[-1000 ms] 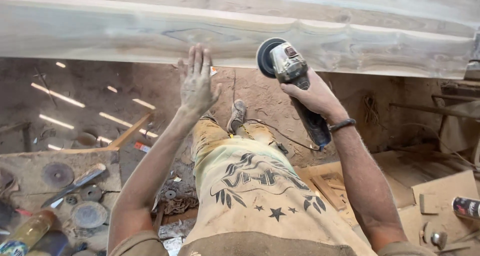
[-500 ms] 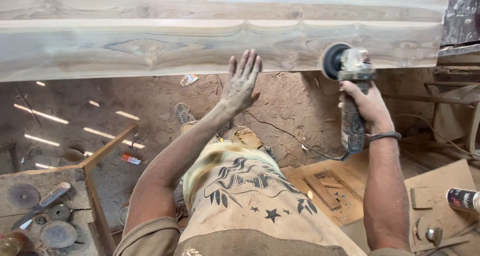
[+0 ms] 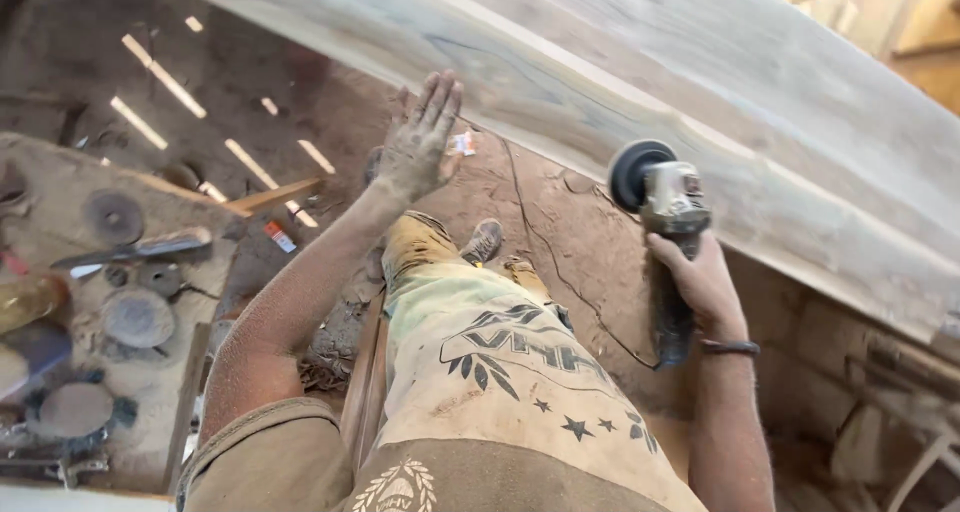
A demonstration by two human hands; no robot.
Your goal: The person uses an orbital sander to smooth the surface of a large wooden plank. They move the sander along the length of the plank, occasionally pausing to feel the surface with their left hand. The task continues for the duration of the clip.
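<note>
Single head-worn view – looks steeply down, tilted, close over the wooden slab [image 3: 700,102] and dusty floor [image 3: 560,232].

A dusty low table [image 3: 60,187] stands on the left. On it lie round grinding discs [image 3: 137,317], a flat metal blade [image 3: 135,249] and a yellow bottle [image 3: 28,300] at the left edge. The brown dirt floor [image 3: 560,232] has a black cord [image 3: 560,272] running across it, a scrap of paper [image 3: 461,143], and a small red and white packet [image 3: 279,237] beside a wooden strip [image 3: 275,195].
</note>
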